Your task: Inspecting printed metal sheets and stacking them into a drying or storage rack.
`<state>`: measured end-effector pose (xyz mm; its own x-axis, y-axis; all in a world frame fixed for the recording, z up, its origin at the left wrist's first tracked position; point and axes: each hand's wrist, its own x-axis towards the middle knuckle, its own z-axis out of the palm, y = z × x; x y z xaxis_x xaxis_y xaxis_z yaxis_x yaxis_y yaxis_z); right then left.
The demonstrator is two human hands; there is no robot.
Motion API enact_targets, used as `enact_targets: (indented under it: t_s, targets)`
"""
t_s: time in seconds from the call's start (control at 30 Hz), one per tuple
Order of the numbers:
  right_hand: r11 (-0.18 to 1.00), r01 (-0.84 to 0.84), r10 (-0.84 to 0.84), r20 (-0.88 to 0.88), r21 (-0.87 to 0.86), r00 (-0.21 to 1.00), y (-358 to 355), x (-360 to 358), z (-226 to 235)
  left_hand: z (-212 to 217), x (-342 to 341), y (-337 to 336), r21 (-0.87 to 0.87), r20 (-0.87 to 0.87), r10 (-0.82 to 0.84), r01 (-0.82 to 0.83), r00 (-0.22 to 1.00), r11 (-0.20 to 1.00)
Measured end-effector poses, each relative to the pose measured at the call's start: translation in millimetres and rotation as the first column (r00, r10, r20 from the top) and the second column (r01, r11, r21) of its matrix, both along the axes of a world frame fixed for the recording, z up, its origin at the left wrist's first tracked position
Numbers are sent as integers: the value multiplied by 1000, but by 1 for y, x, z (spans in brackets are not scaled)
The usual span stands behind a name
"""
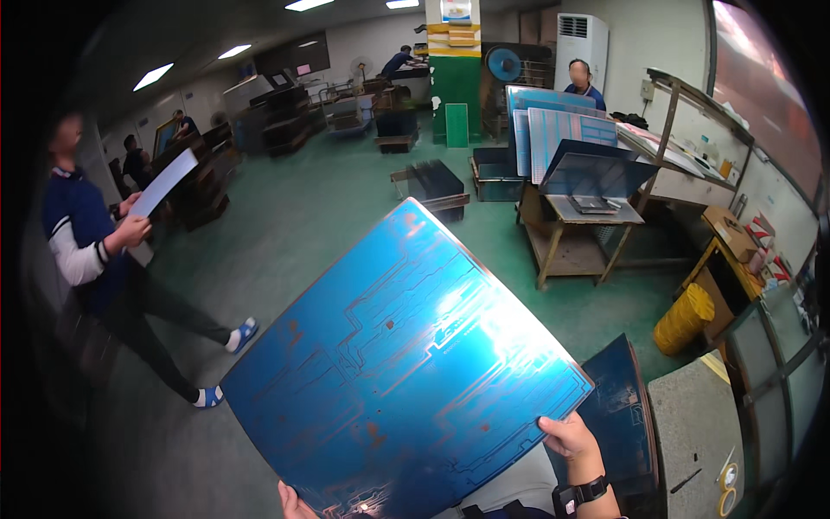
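The right hand (568, 438) grips the lower right edge of a large blue sheet (406, 372), thumb on top and fingers closed behind it, a black watch (577, 496) on the wrist. The left hand (294, 502) shows only in part at the bottom edge, closed on the sheet's lower corner from beneath. The sheet is held up in front of the person, tilted so one corner points up toward the middle of the room. It is thin, glossy and slightly bowed, deep blue with fine paler lines running in stepped tracks across it, a few small reddish-brown spots and scuffs, and a bright glare of ceiling light near its right side. Just behind its lower right corner stands another dark blue sheet (624, 415), next to a grey bench top (692, 424) with a roll of tape (729, 476) on it. The floor (303, 216) is green. On the left a person in a dark top with white sleeves (82, 251) holds a pale sheet (162, 183). Further back a wooden table (575, 229) bears more blue sheets leaning upright, with another person (581, 82) behind them. A yellow bin (685, 318) stands on the right, and strip lights (152, 76) run along the ceiling.
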<state>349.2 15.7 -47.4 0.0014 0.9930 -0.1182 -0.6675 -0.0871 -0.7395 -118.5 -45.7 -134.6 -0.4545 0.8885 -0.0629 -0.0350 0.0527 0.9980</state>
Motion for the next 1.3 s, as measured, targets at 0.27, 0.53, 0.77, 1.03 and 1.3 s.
enact_targets:
  t_s: [0.27,0.53,0.77,1.03,1.3]
  targets:
    - [1000,15,-14,-60,15,998,1,4,-6,21,15,4,58,-1,-77,77,997,995]
    - [1000,10,-9,-52,13,999,4,3,-12,70,47,21,81,552,29,-88,834,993]
    - [1000,15,-14,-70,16,997,5,4,-15,48,38,21,177,607,-44,-82,793,981]
    - [996,84,-83,-55,24,995,8,0,-21,17,20,20,134,603,63,-179,795,975]
    - [944,-156,-73,643,292,762,-13,-16,-48,39,96,53,-60,820,-6,97,572,994]
